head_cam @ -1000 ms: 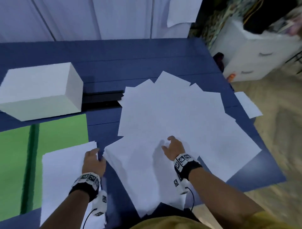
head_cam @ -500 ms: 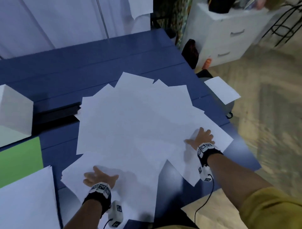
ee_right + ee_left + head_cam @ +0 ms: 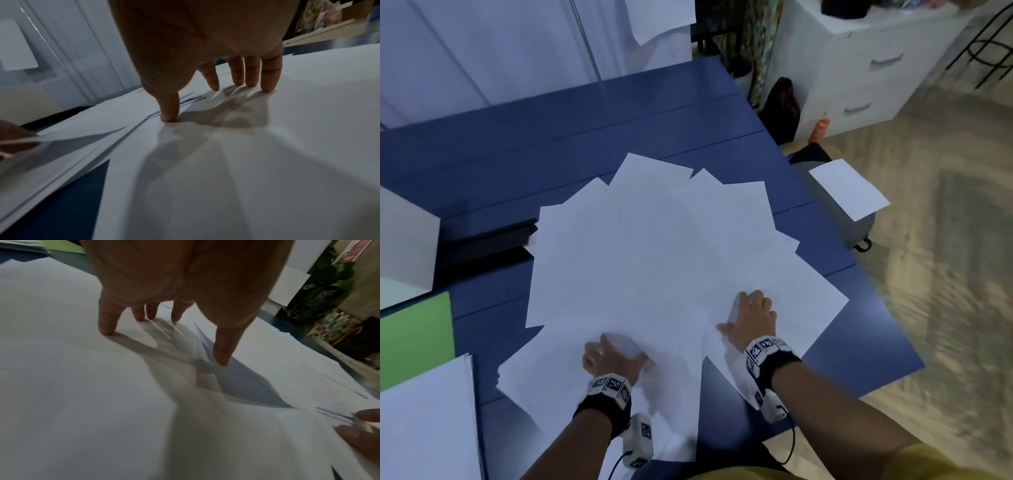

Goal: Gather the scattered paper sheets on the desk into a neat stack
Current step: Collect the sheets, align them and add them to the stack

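Head view: white paper sheets (image 3: pixel 654 260) are lying fanned across the blue desk (image 3: pixel 551 137); a white drawer cabinet (image 3: pixel 859 68) is standing beyond. Both hands have drawn closer together since earlier.
Left wrist: left hand (image 3: pixel 180 280) is pressing spread fingertips (image 3: pixel 107 331) onto sheets.
Right wrist: right hand (image 3: pixel 205 32) is likewise pressing down, fingers spread.

White panelled wall (image 3: pixel 500 51), white drawer cabinet (image 3: pixel 866 65) at right, pale wood-pattern floor (image 3: pixel 945 240), dim light.

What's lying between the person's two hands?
Only overlapping white sheets; the head view shows the left hand and right hand pressing fingertips on them.
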Motion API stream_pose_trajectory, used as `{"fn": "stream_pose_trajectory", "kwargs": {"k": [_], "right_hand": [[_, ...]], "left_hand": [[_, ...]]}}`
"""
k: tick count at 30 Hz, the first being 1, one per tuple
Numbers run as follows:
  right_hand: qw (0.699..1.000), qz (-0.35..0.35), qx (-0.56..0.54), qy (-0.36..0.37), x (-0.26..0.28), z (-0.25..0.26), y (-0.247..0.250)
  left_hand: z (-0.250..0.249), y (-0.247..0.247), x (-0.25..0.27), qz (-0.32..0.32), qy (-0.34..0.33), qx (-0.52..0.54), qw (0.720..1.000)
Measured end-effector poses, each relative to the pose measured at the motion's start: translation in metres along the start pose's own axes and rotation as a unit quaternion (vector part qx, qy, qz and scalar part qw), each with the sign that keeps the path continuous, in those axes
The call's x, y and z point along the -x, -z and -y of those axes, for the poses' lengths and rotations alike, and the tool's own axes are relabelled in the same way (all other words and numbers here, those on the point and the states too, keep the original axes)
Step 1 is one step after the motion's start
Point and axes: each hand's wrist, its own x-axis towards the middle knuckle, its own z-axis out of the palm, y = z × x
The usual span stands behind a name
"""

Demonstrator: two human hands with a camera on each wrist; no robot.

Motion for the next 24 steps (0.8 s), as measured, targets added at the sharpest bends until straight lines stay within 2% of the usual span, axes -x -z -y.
{"fn": "stream_pose_trajectory", "kwargs": {"k": [3, 6, 9, 11, 13, 14, 16, 17, 19, 21, 22, 24], "right_hand": [[1.0, -0.006, 0.006, 0.025, 0.006, 0.002, -0.002], [0.999, -0.01, 0.007, 0.049, 0.009, 0.005, -0.003], [0.998, -0.006, -0.005, 0.067, 0.01, 0.011, -0.003], [0.997, -0.003, -0.014, 0.078, 0.011, 0.016, -0.004], [0.996, -0.004, -0.017, 0.09, 0.012, 0.02, -0.005], [0.995, -0.003, -0.016, 0.094, 0.014, 0.022, -0.005], [0.995, 0.003, -0.011, 0.103, 0.017, 0.025, -0.006], [0.994, 0.009, -0.007, 0.106, 0.018, 0.026, -0.007], [0.993, 0.014, -0.023, 0.111, 0.019, 0.029, -0.006], [0.988, -0.004, -0.123, 0.093, 0.015, 0.03, -0.002], [0.978, -0.02, -0.194, 0.068, 0.011, 0.031, 0.002], [0.946, -0.051, -0.319, -0.003, 0.001, 0.031, 0.012]], "left_hand": [[-0.011, 0.003, 0.002, -0.017, -0.027, 0.029, 0.999], [-0.017, 0.004, 0.001, -0.013, -0.067, 0.12, 0.99], [-0.027, 0.005, 0.002, 0.038, -0.073, 0.234, 0.969], [-0.036, 0.007, 0.006, 0.094, -0.032, 0.371, 0.923], [-0.043, 0.013, 0.011, 0.124, 0.039, 0.506, 0.852], [-0.044, 0.014, 0.01, 0.125, 0.057, 0.545, 0.827], [-0.048, 0.018, 0.01, 0.13, 0.07, 0.575, 0.805], [-0.049, 0.019, 0.009, 0.125, 0.066, 0.566, 0.812], [-0.048, 0.019, 0.003, 0.093, 0.042, 0.501, 0.859], [-0.044, 0.02, -0.003, 0.056, 0.007, 0.419, 0.906], [-0.042, 0.021, -0.003, 0.053, -0.009, 0.39, 0.919], [-0.038, 0.023, 0.002, 0.075, -0.036, 0.383, 0.92]]}}
